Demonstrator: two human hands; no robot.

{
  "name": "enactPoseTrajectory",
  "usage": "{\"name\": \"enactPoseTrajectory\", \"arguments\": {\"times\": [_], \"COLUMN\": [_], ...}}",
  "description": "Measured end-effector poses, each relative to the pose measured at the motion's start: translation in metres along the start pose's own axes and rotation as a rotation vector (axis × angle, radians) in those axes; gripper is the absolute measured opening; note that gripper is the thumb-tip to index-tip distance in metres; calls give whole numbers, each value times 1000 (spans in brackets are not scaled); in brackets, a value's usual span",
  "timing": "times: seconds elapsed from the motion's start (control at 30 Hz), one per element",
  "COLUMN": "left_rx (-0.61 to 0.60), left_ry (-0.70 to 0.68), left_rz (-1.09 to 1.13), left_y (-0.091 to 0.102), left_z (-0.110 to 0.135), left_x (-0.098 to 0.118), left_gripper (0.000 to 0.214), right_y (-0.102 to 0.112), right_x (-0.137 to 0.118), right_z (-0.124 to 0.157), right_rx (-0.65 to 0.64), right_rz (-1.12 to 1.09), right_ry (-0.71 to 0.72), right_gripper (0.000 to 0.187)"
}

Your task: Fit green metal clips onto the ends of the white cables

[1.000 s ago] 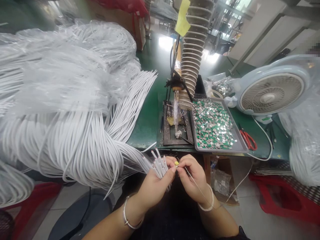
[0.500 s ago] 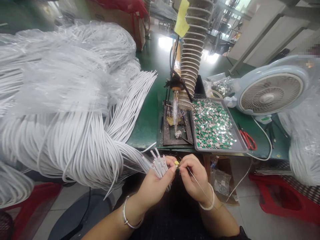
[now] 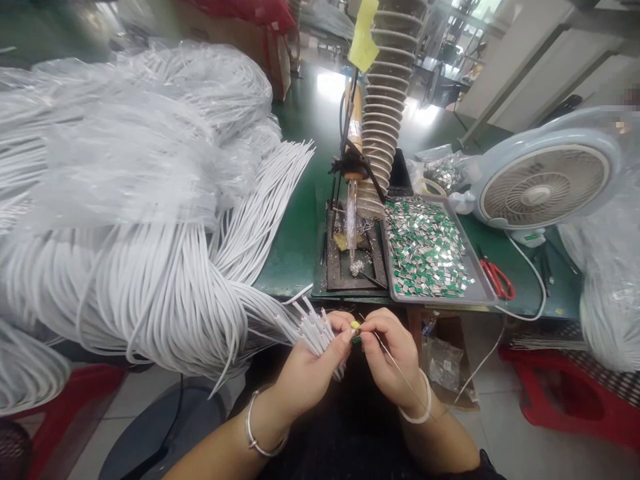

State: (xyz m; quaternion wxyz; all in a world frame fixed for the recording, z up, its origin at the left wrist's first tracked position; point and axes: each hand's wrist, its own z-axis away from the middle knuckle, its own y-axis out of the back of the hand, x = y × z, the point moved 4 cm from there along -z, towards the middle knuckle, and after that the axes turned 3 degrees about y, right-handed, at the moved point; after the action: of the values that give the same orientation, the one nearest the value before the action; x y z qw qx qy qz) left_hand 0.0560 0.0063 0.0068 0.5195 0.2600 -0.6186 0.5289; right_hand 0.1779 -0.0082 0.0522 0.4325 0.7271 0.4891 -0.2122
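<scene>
My left hand (image 3: pixel 313 360) is shut around a bunch of white cable ends (image 3: pixel 315 337) with bare tips, and these run back to a huge bundle of white cables (image 3: pixel 150 293) wrapped partly in clear plastic. My right hand (image 3: pixel 393 353) pinches a tiny yellow and green part (image 3: pixel 355 331) between thumb and finger, right beside my left fingertips. Its shape is mostly hidden by my fingers. A thin wire (image 3: pixel 400 367) runs past my right palm towards the wrist.
Ahead on the green bench stand a soldering iron (image 3: pixel 353 213) in its stand, a metal tray (image 3: pixel 425 250) of green and silver pieces, red-handled scissors (image 3: pixel 497 280), and a white fan (image 3: pixel 543 193). Red stools (image 3: pixel 555 393) stand on the floor.
The cable ends in my left hand fan a little further left. My right hand has shifted slightly, and more green now shows on the pinched part.
</scene>
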Motion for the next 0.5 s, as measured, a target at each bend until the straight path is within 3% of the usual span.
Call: {"name": "enactPoseTrajectory", "arguments": {"times": [0.5], "left_rx": [41], "left_ry": [-61], "left_rz": [-220], "left_y": [0], "left_z": [-1], "left_x": [13], "left_gripper": [32], "right_y": [1], "right_x": [-2], "right_z": [-3], "right_rx": [-151], "right_rz": [12], "right_ry": [-13], "right_gripper": [15]}}
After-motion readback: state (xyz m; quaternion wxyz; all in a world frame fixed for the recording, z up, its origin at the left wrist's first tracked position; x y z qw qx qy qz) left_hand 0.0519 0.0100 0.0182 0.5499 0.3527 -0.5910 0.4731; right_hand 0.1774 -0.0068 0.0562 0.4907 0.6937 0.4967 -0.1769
